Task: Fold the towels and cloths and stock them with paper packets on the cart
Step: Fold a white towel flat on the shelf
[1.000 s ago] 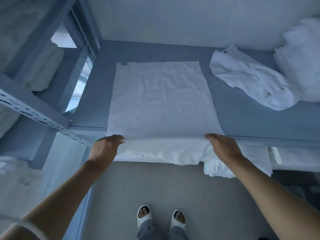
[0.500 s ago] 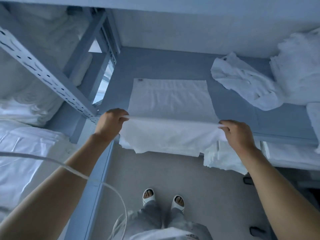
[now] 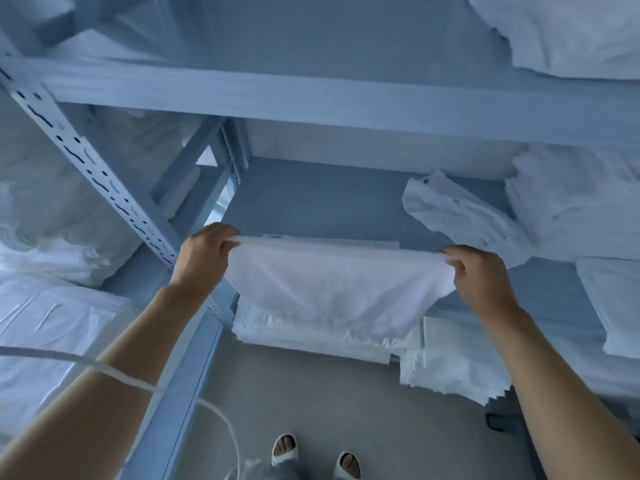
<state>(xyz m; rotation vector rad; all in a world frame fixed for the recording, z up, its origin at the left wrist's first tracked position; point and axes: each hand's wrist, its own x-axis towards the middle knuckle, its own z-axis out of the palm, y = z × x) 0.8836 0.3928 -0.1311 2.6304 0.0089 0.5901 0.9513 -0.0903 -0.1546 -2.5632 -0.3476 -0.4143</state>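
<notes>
Both hands pinch one edge of the white towel (image 3: 332, 289): the left hand (image 3: 204, 258) at its left corner, the right hand (image 3: 481, 282) at its right corner. Holding the corners wide apart keeps that edge taut and straight, likely so it can be laid evenly over the part resting on the shelf (image 3: 311, 199). The towel lies at the shelf's front edge, its lifted part draping down. A crumpled cloth (image 3: 457, 216) waits near the right back corner, probably next for folding.
</notes>
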